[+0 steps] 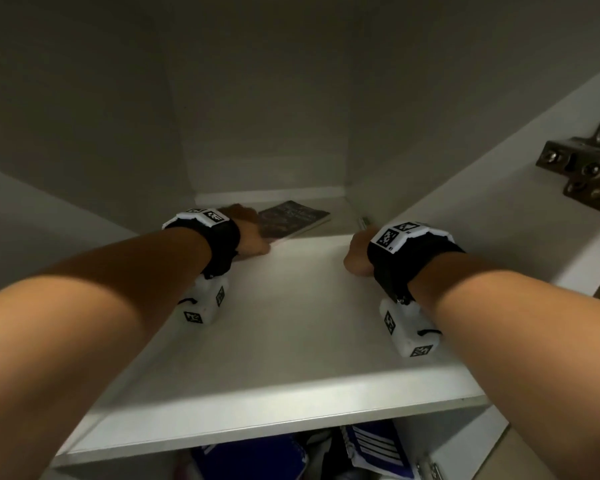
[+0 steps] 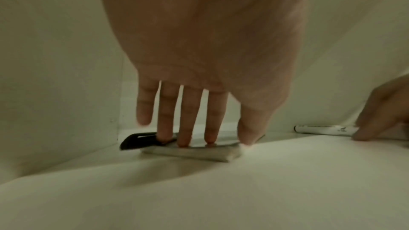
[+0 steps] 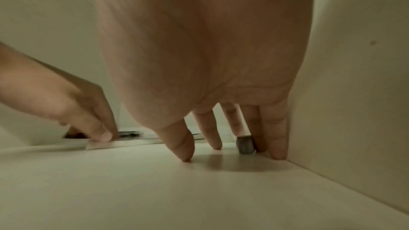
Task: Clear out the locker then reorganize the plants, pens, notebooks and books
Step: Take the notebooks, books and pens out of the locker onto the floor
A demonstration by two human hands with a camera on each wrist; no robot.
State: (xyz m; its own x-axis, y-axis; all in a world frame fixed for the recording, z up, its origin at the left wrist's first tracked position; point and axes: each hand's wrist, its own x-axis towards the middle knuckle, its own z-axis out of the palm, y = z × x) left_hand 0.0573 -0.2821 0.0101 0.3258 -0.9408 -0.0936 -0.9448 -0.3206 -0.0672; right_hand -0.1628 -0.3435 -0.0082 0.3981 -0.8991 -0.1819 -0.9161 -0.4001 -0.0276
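Book: dark cover, lying flat on the white locker shelf at the back, under your left hand. In the left wrist view your left fingers are straight and spread, tips pressing down on the cover; the thumb tip sits at the book's near right corner. Nothing is clasped: that grip is released, flat on top. A black object pokes out from beneath the fingertips on the far left side, next to the locker's left wall; too blurred to say what it is.

Marker pen: white barrel, dark cap, lying on the shelf along the back right, well to the right of your left grip. Your right hand is at its near end. In the right wrist view the pen's grey end sits between your lowered right fingers, the little finger against the right wall, thumb tip on the shelf. Fingers are nearly straight, not wrapped round the pen; that grip reads as released, touching only.

Below the shelf edge: blue and white items, unclear. Metal hinge on the wall beyond your right grip.
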